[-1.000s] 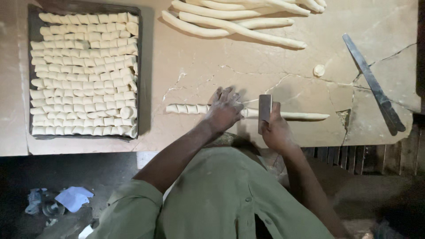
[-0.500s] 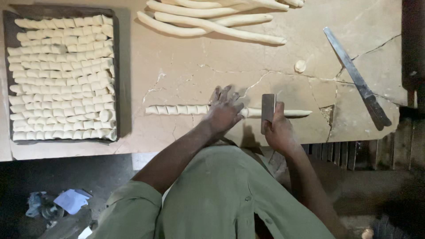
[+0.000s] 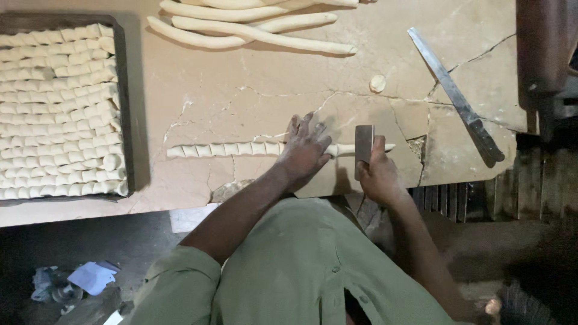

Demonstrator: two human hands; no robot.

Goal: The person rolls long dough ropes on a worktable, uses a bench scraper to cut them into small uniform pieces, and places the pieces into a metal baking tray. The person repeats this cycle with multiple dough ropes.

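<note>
Left hand (image 3: 306,150) lies flat, fingers spread, on the dough rope (image 3: 241,148) to pin it to the cracked stone table (image 3: 241,102). Right hand (image 3: 376,174) grips a flat metal cutter (image 3: 363,143) upright over the uncut end (cut pieces sit leftward, beside the filled tray (image 3: 123,108)).

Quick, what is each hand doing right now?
Left hand: open, flat on the dough rope.
Right hand: closed around a metal cutter.

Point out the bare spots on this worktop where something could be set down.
Widest bare patch: between the tray, the long dough ropes and the cut dough rope. A smaller one lies between the dough scrap and the long knife. Crowded around the left hand and the right hand with the scraper.
</note>
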